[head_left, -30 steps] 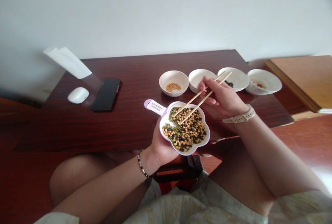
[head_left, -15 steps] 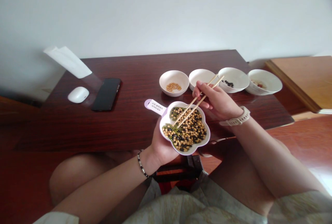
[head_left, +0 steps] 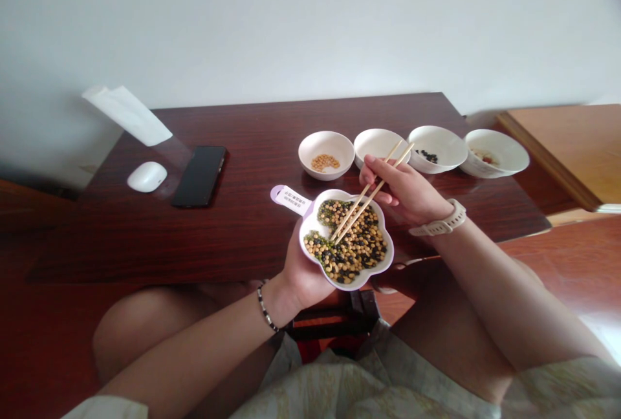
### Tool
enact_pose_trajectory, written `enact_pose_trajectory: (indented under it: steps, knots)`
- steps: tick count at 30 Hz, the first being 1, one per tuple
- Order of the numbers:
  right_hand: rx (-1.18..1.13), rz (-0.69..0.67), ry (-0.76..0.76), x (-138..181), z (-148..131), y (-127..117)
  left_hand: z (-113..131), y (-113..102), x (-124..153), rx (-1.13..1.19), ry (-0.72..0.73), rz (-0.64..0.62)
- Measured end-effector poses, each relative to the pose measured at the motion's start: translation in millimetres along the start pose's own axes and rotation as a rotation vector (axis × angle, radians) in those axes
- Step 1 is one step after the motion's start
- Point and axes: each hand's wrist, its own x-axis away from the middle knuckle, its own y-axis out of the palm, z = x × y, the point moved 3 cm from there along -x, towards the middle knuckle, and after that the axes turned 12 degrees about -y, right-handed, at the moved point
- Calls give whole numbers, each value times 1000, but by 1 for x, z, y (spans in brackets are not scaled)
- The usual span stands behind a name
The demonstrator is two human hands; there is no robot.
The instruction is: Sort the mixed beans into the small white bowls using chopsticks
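My left hand (head_left: 306, 270) is closed around the near left side of a white, flower-shaped bowl with a purple rim and a labelled handle (head_left: 290, 200). Inside lie mixed beans (head_left: 356, 241): yellow soybeans, black beans and small green mung beans, with a bare patch at the left. My right hand (head_left: 400, 187) grips a pair of wooden chopsticks (head_left: 371, 194), their tips down among the beans near the bowl's middle. Whether a bean sits between the tips is too small to tell.
Beyond my hands stand a bowl with soybeans (head_left: 326, 141), a second white bowl (head_left: 376, 138), a bowl with black beans (head_left: 441, 141) and a bowl with reddish bits (head_left: 509, 154). At left are a black phone (head_left: 198, 176), a white earbud case (head_left: 147, 177) and a white packet (head_left: 129, 115).
The chopsticks' tips have shifted slightly right and toward me among the beans, and my right hand has moved a little with them. My left hand and the bowl stay put.
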Motion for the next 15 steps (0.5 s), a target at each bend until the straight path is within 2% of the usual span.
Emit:
enact_pose_trajectory:
  steps: [10,15]
  knots:
    - [-78,-9,34,-1,-1,-2,0,2,-1,17,19,60]
    - [-83,2,25,0,-1,-2,1,2,-1,7,18,48]
